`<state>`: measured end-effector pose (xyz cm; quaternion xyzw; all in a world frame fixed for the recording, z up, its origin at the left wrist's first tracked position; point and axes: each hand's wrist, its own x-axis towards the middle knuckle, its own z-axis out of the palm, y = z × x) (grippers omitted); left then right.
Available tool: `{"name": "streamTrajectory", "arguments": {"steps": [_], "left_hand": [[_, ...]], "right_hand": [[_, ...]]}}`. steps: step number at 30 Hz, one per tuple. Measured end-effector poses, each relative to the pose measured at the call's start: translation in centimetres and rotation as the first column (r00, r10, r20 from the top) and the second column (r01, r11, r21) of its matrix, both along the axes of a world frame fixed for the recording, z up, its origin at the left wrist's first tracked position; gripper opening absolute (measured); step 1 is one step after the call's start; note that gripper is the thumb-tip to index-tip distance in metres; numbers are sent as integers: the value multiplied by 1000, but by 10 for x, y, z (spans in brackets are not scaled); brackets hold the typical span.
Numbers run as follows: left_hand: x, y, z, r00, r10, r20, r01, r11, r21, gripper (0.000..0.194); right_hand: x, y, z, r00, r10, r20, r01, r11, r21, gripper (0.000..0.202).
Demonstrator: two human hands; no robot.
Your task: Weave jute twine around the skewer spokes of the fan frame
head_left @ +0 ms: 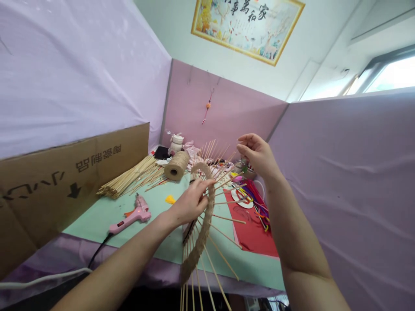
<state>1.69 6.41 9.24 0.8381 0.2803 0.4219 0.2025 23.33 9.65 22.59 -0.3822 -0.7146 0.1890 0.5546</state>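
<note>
My left hand is closed on the near side of a round frame. It is a brown woven twine band with thin wooden sticks fanning outward from it. The frame stands tilted up on edge, and its lower sticks reach past the table's front edge. Up to the right, apart from the frame, my right hand is raised with its fingers curled in toward the thumb in a pinch. Whatever those fingertips hold is too fine to make out. Behind the frame lies a large spool of twine.
A pink glue gun with its cord lies at the left, near a bundle of sticks and a cardboard panel. Red sheets and coloured pipe cleaners lie at the right. A white jar stands at the back.
</note>
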Motion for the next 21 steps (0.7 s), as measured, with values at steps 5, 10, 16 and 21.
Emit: {"name": "streamTrajectory", "arguments": {"steps": [5, 10, 16, 21], "left_hand": [[2, -2, 2, 1000, 8, -17, -8, 1000, -1, 51], [2, -2, 2, 1000, 8, 5, -8, 1000, 10, 52], [-1, 0, 0, 1000, 12, 16, -12, 1000, 17, 53], [-5, 0, -1, 1000, 29, -1, -29, 1000, 7, 54]], "right_hand": [[-12, 7, 15, 991, 48, 124, -62, 992, 110, 23], [-20, 25, 20, 984, -27, 175, -13, 975, 221, 29], [-14, 41, 1, 995, -104, 5, 101, 977, 185, 24], [-1, 51, -49, 967, -198, -157, 209, 976, 56, 22]]}}
